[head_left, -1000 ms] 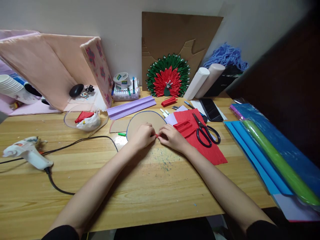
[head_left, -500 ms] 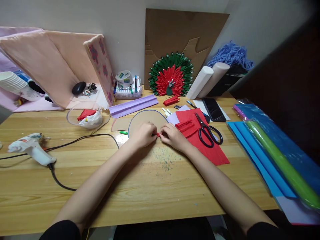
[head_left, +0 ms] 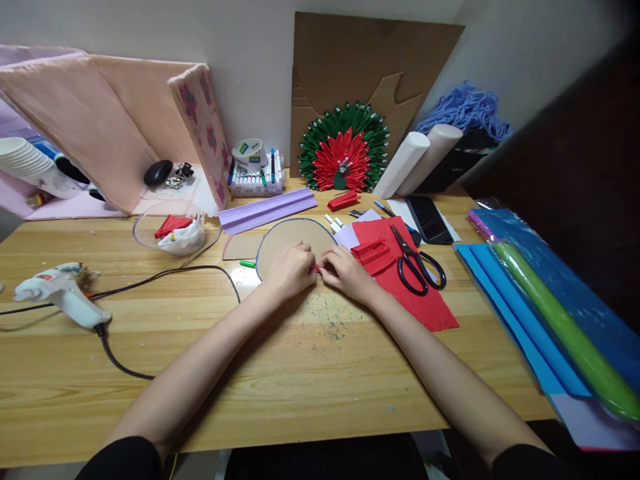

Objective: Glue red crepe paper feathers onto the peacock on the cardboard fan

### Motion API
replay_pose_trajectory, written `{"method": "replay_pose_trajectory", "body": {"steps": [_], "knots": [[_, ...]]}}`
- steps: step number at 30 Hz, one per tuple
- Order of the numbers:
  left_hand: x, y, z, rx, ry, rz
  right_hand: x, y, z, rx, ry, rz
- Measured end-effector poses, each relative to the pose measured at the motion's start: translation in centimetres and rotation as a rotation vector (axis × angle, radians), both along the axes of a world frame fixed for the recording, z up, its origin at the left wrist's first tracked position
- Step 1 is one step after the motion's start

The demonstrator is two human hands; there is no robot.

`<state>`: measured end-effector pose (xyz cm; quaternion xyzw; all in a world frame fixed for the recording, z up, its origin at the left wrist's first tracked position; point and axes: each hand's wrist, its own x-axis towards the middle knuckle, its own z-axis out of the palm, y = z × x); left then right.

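My left hand (head_left: 296,268) and my right hand (head_left: 345,272) meet at the near edge of a round cardboard disc (head_left: 295,235) with a blue rim. Between their fingertips they pinch a small piece of red crepe paper (head_left: 318,268), mostly covered by the fingers. To the right of my right hand lies a sheet of red crepe paper (head_left: 415,300) with a folded red strip (head_left: 370,252) on it. Black-handled scissors (head_left: 416,263) rest on that sheet, blades pointing away from me.
A white glue gun (head_left: 65,293) with a black cord lies at left, near a clear bowl (head_left: 143,230). Behind the disc are a purple crepe strip (head_left: 270,211) and a red-green paper peacock (head_left: 345,150) against cardboard. A phone (head_left: 429,220) and blue sheets (head_left: 505,300) are at right.
Both hands stay at the disc's near edge with the red crepe paper, their fingers shifting only slightly. The whole view has tilted a little.
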<state>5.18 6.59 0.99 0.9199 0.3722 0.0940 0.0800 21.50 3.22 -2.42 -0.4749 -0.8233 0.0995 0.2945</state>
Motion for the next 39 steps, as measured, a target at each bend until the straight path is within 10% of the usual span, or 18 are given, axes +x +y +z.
{"method": "replay_pose_trajectory", "body": {"steps": [39], "knots": [[-0.2, 0.1, 0.3, -0.058, -0.029, -0.003, 1.9, -0.5, 0.9, -0.025, 0.059, -0.022]]}}
